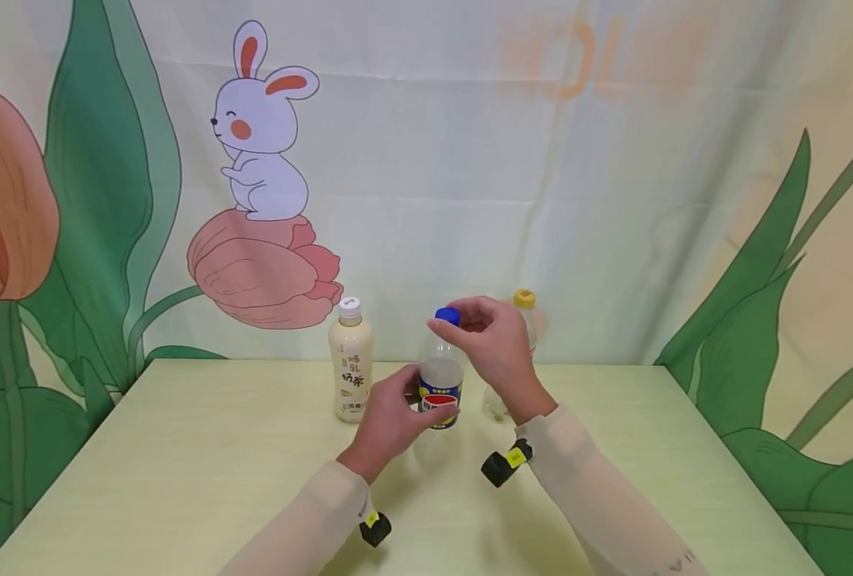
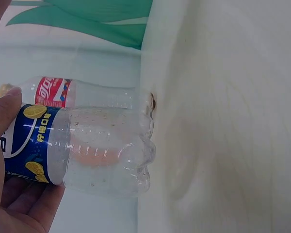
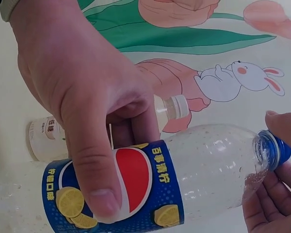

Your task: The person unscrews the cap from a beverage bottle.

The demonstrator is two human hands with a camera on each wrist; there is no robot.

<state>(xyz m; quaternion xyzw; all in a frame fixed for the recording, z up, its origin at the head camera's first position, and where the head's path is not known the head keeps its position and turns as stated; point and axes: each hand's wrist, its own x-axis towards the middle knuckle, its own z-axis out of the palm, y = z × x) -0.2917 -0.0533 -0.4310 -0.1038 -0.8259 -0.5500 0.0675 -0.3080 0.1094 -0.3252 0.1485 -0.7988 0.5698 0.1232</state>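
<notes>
At the far left of the head view, a large orange tulip [image 1: 9, 192] and green leaves [image 1: 102, 144] are printed on the backdrop cloth [image 1: 412, 160], followed by a white rabbit [image 1: 268, 184] seated on a pink flower [image 1: 257, 268]. Below and to the right of that flower, a milk-tea bottle [image 1: 354, 352] with a white cap [image 1: 350, 306] stands upright on the tabletop [image 1: 225, 448].

Just beside it comes the left hand [image 1: 390, 408], its grip wrapped round the blue-labelled bottle [image 1: 442, 370]: the thumb lies across the front of the label [image 1: 434, 392], the fingers behind. That bottle is upright in front of the person, between the two hands, with its clear lower end extending below the left grip; whether its base touches the tabletop I cannot tell. Its clear neck rises above the left hand to a blue cap [image 1: 448, 315].

The right hand [image 1: 497, 340] has its grip on this cap, thumb on the near side and fingers curled round the far side, so the bottle's body hangs below that grip. Behind the right hand, partly hidden, stands a clear bottle [image 2: 104, 94] with a yellow cap [image 1: 524, 298] and a red label [image 2: 51, 91]. Printed leaves [image 1: 743, 344] fill the right edge.
</notes>
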